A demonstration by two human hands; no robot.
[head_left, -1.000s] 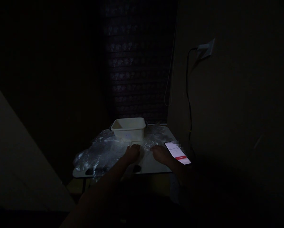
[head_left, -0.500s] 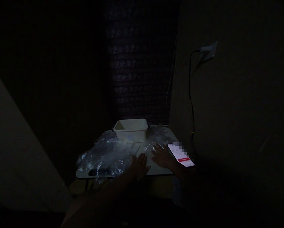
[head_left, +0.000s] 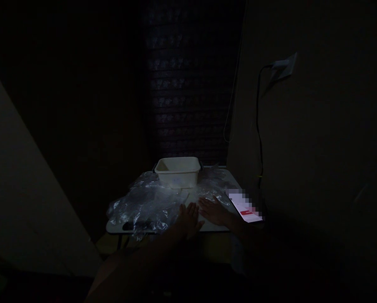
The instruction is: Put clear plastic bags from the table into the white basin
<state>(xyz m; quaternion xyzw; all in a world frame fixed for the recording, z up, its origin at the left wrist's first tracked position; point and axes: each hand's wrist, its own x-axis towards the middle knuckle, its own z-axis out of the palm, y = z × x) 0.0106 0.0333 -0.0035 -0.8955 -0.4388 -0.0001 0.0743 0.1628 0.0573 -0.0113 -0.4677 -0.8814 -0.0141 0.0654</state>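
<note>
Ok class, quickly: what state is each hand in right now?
Left hand: open, fingers extended, nothing visibly held.
Right hand: open, fingers extended, nothing visibly held.

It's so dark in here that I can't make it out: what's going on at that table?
A person's bare left hand and right hand are spread open, palms down, over a pale, round-cornered table; neither appears to grip anything. Crumpled clear plastic sheeting lies left of them and farther back. A cream rectangular tub stands beyond the hands, and a lit, flat phone lies to the right.
</note>
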